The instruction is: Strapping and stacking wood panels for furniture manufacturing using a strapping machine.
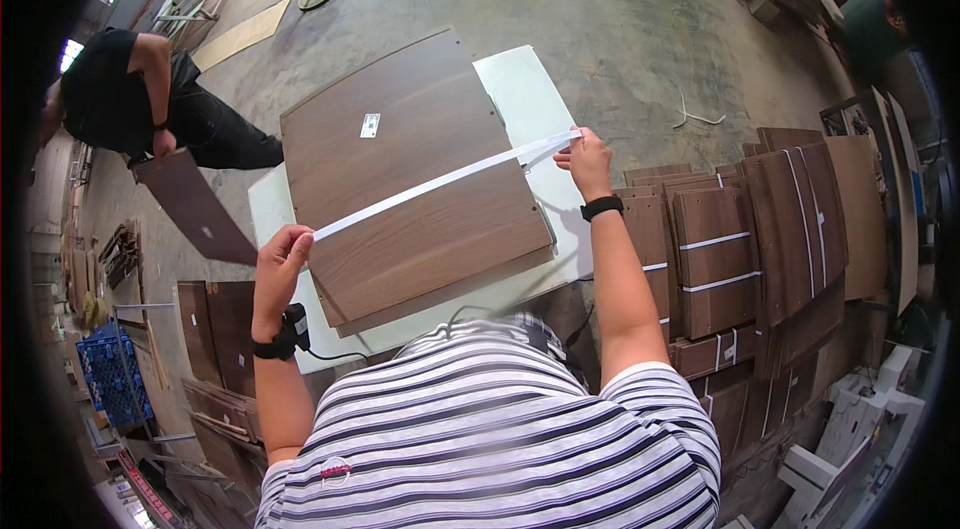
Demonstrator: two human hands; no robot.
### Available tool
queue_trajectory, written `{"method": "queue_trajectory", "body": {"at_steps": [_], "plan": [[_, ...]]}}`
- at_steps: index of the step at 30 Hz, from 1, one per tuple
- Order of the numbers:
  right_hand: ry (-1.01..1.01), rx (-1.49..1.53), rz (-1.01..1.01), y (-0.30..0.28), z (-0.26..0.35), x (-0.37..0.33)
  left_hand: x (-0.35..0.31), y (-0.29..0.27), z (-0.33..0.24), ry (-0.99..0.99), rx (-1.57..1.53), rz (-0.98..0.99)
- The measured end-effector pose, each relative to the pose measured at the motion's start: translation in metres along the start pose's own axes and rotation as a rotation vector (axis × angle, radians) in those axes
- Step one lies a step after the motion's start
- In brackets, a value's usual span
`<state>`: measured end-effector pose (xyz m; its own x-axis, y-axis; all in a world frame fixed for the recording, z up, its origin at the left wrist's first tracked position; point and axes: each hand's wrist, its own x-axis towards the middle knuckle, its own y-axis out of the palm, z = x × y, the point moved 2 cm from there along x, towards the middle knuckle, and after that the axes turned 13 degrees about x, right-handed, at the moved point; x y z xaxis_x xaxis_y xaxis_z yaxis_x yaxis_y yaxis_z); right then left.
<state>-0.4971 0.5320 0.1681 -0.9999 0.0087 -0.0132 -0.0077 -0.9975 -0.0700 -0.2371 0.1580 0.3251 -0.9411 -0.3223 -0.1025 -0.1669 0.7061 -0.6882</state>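
Across the boards [400, 164]: a white strap [430, 186] ran straight and slantwise, from near left to far right; whether it touched the top board all along could not be told.
Left hand [280, 259]: thumb and forefinger were pinched together on the strap's left end, by the boards' left edge.
Right hand [590, 164]: fingers were clamped on the strap's right end, beyond the boards' right edge and over the table.
Boards: brown and stacked, they lay flat on the table, a small white label [370, 125] on top.
Table [520, 79]: pale green, it showed past the boards at left, far right and near.
Wrists: each wore a black band [602, 207].
Far left: a co-worker [130, 94] stood bent, one hand on a tilted brown panel [195, 209].
Right: brown bundles [715, 249] stood stacked, white straps around several.
Near left: more brown panels [200, 329] stood beside a blue crate [110, 374].
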Motion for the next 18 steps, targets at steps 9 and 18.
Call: {"method": "queue_trajectory", "body": {"at_steps": [9,18], "plan": [[-0.294,-0.374,-0.014,0.02,-0.102,0.012,-0.006,0.009,0.01,0.01,0.045,0.039],[-0.281,-0.403,0.082,0.027,-0.087,0.006,-0.007,0.001,0.016,-0.055,0.077,0.048]]}}
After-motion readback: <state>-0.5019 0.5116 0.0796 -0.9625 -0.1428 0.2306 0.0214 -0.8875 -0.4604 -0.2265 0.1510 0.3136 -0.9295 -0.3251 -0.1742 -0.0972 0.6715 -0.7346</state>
